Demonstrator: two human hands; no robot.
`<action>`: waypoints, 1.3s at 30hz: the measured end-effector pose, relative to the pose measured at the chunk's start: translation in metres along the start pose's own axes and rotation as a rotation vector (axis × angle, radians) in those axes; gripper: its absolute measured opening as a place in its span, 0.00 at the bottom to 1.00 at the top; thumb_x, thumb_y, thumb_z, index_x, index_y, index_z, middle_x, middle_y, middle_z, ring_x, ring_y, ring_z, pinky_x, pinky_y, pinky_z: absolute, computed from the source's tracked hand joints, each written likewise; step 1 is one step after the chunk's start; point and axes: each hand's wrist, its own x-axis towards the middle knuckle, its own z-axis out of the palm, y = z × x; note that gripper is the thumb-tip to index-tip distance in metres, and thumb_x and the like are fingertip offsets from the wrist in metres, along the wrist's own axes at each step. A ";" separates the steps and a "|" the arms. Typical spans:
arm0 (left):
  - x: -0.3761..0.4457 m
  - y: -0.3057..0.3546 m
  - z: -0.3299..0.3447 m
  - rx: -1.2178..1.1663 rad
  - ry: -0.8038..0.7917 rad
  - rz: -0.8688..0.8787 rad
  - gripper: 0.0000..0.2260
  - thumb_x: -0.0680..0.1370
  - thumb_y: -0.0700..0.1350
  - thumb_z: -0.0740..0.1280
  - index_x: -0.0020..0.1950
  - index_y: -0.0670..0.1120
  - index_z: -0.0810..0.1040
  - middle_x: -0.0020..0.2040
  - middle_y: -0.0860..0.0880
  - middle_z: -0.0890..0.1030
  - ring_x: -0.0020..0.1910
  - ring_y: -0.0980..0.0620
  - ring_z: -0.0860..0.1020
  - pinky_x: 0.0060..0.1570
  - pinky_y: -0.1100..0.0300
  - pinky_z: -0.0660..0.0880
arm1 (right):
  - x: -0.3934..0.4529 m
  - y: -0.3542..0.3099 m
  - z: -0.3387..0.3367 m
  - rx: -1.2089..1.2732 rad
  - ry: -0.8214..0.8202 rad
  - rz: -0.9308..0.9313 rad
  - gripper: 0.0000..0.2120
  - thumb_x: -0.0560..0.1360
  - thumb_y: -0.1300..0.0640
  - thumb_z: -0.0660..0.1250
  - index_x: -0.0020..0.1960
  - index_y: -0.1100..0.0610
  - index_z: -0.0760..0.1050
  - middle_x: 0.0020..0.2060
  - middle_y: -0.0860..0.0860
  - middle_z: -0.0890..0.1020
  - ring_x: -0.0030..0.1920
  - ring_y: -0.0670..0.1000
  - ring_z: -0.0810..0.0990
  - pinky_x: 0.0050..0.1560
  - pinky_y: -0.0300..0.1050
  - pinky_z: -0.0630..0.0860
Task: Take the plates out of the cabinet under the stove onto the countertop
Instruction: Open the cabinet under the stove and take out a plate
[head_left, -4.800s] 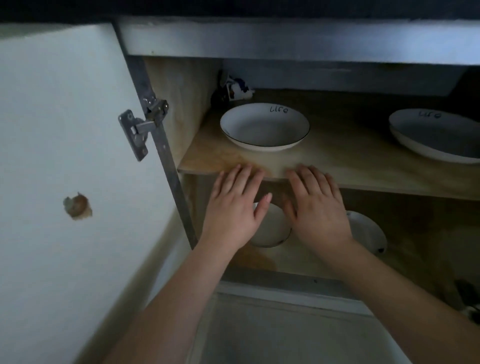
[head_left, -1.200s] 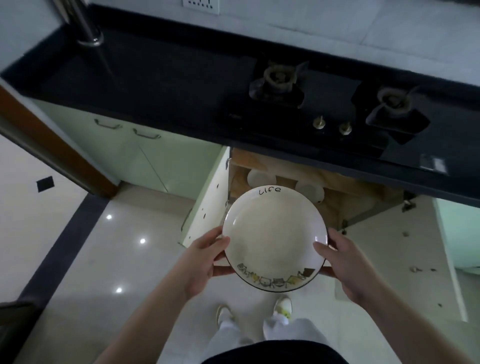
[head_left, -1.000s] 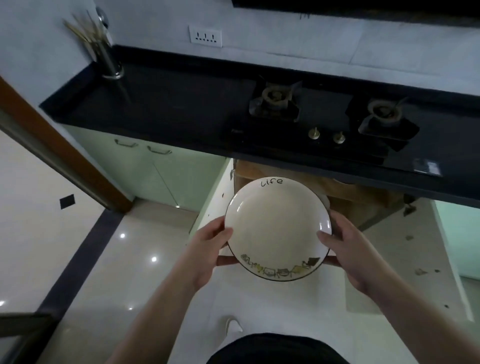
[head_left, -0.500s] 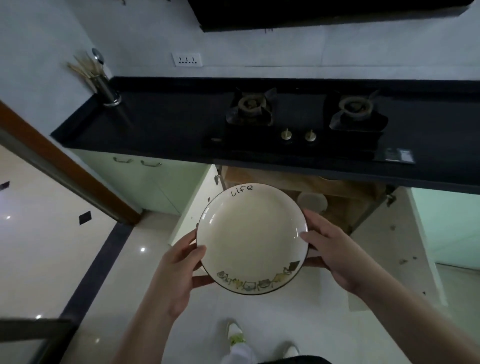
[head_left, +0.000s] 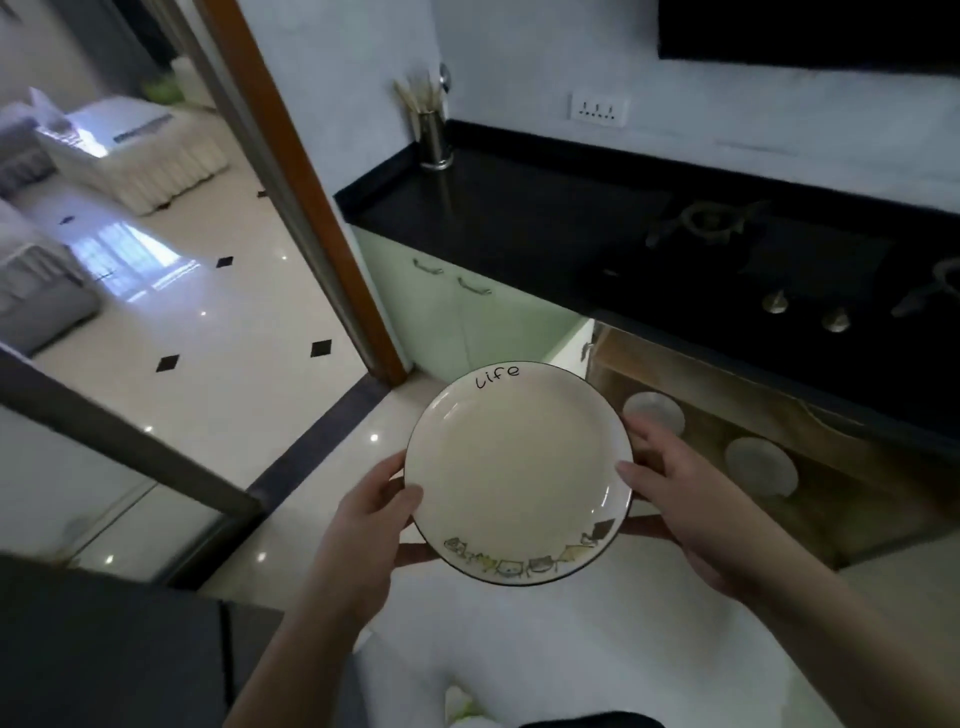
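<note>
The black countertop bears a metal utensil holder (sticks inside) and the stove.

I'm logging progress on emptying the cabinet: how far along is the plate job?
Done: nothing sits on the countertop as a plate yet. In hand: the left hand and right hand grip one plate by its rim. Left: set it down, then fetch two plates in the open cabinet.
</note>
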 end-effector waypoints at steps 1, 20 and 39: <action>0.000 0.003 -0.004 -0.011 0.006 0.006 0.17 0.81 0.37 0.61 0.59 0.58 0.80 0.45 0.49 0.85 0.43 0.49 0.84 0.36 0.49 0.83 | 0.002 -0.003 0.005 -0.014 -0.008 -0.015 0.18 0.81 0.61 0.61 0.55 0.36 0.74 0.49 0.47 0.83 0.44 0.45 0.84 0.35 0.40 0.81; 0.119 0.068 -0.182 -0.155 0.148 0.032 0.13 0.80 0.39 0.63 0.54 0.57 0.81 0.43 0.53 0.85 0.40 0.53 0.84 0.34 0.55 0.81 | 0.147 -0.044 0.193 0.020 -0.126 -0.036 0.27 0.79 0.65 0.60 0.51 0.29 0.75 0.44 0.53 0.86 0.43 0.53 0.85 0.38 0.45 0.82; 0.293 0.145 -0.258 -0.132 0.146 0.081 0.17 0.80 0.35 0.62 0.63 0.54 0.79 0.46 0.48 0.86 0.34 0.52 0.82 0.35 0.56 0.80 | 0.362 -0.112 0.268 -0.031 -0.290 -0.002 0.29 0.76 0.69 0.58 0.58 0.34 0.71 0.46 0.50 0.85 0.41 0.51 0.84 0.39 0.41 0.80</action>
